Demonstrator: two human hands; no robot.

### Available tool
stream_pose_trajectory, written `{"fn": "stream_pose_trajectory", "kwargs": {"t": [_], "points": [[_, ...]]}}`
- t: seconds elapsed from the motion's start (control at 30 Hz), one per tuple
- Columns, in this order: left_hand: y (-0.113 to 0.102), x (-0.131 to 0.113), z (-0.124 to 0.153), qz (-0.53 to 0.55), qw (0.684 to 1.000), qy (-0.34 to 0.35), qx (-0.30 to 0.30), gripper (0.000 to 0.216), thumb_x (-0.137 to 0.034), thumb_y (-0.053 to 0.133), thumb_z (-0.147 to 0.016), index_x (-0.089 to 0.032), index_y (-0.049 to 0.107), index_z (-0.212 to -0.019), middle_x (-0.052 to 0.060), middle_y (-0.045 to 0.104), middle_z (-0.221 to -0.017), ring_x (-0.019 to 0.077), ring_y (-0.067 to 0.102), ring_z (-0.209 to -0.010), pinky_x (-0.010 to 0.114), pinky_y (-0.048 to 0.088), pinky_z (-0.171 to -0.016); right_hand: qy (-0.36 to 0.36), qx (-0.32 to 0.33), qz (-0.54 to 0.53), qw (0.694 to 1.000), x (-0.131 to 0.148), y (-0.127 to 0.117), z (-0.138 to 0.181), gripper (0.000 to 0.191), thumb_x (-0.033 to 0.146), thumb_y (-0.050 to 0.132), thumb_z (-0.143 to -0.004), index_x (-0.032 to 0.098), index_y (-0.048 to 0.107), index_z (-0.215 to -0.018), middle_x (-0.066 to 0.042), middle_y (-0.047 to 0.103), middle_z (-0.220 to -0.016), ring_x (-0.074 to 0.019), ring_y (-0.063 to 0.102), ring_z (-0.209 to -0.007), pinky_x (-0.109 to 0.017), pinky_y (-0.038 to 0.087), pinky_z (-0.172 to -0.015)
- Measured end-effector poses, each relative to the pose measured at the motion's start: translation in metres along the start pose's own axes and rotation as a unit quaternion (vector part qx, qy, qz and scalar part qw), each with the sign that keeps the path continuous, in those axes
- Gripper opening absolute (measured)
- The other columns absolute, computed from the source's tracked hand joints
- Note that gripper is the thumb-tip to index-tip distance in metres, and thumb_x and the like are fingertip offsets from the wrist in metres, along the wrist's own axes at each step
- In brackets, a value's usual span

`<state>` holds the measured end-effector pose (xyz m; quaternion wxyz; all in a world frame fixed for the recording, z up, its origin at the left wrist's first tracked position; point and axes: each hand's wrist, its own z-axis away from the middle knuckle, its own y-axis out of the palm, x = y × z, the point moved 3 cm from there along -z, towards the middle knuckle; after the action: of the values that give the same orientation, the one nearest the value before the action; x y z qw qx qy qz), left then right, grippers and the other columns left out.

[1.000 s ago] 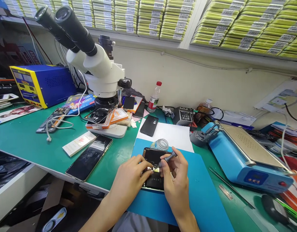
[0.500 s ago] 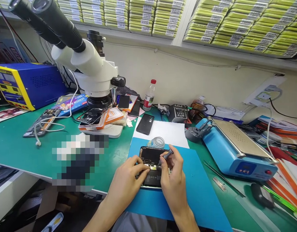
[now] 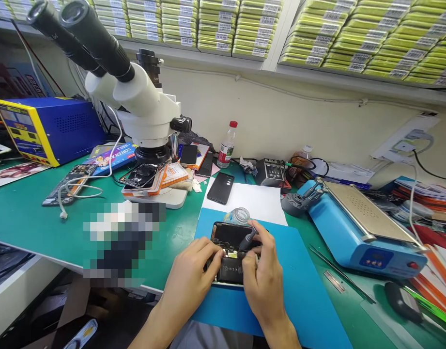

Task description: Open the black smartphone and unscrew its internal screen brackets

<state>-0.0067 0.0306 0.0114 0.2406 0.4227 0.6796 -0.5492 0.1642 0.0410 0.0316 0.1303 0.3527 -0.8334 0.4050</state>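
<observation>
An opened phone (image 3: 230, 270) lies on the blue mat, its battery facing up and its dark screen (image 3: 231, 232) raised at the far side. My left hand (image 3: 193, 271) is at the phone's left side, thumb and index finger pinched together over its inside; what lies between the tips is too small to make out. In my right hand (image 3: 264, 276) is a grey screwdriver (image 3: 248, 239), tilted, its lower end pointing into the phone above the battery. The fingers hide the driver's tip. Just behind the raised screen is a glass jar (image 3: 238, 215).
A blue mat (image 3: 299, 291) and white paper (image 3: 261, 201) cover part of the green bench. A black phone (image 3: 221, 188) rests on the paper. The microscope (image 3: 146, 109) stands left; a blue heating plate machine (image 3: 364, 232) and tweezers (image 3: 342, 274) are right.
My right hand's grip on the screwdriver has shifted, with the index finger higher at its top end and the thumb lower. The left hand stays at the phone. The whole view has shifted slightly.
</observation>
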Motion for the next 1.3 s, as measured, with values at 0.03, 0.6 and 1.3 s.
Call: {"fn": "stream_pose_trajectory", "kwargs": {"t": [0.03, 0.6, 1.3], "points": [[0.0, 0.0, 0.0, 0.0, 1.0, 0.002, 0.001, 0.022, -0.026, 0.05, -0.11, -0.025, 0.069, -0.097, -0.001, 0.07, -0.099, 0.0194, 0.065, -0.094, 0.033, 0.046, -0.081, -0.002, -0.006, 0.004, 1.0, 0.0, 0.0, 0.001, 0.052, 0.018, 0.045, -0.105, 0.028, 0.041, -0.156, -0.011, 0.061, -0.145, -0.0274, 0.065, -0.126, -0.04, 0.064, -0.084], [-0.002, -0.002, 0.0, -0.021, 1.0, 0.003, -0.009, 0.021, -0.025, 0.053, -0.108, -0.024, 0.07, -0.095, 0.001, 0.071, -0.098, 0.0211, 0.066, -0.094, 0.034, 0.047, -0.082, 0.02, -0.015, -0.015, 1.0, -0.003, 0.0, -0.002, 0.044, 0.024, 0.047, -0.107, 0.03, 0.049, -0.151, -0.011, 0.062, -0.135, -0.0245, 0.065, -0.115, -0.037, 0.061, -0.083], [0.003, 0.005, 0.0, -0.025, 1.0, 0.013, 0.007, 0.014, -0.023, 0.071, -0.1, -0.032, 0.081, -0.104, -0.002, 0.076, -0.099, 0.0204, 0.069, -0.095, 0.032, 0.052, -0.082, 0.061, 0.002, -0.224, 0.973, -0.003, 0.003, 0.01, 0.048, 0.024, 0.053, -0.108, 0.031, 0.042, -0.154, -0.007, 0.069, -0.117, -0.0154, 0.072, -0.083, -0.03, 0.065, -0.069]]}}
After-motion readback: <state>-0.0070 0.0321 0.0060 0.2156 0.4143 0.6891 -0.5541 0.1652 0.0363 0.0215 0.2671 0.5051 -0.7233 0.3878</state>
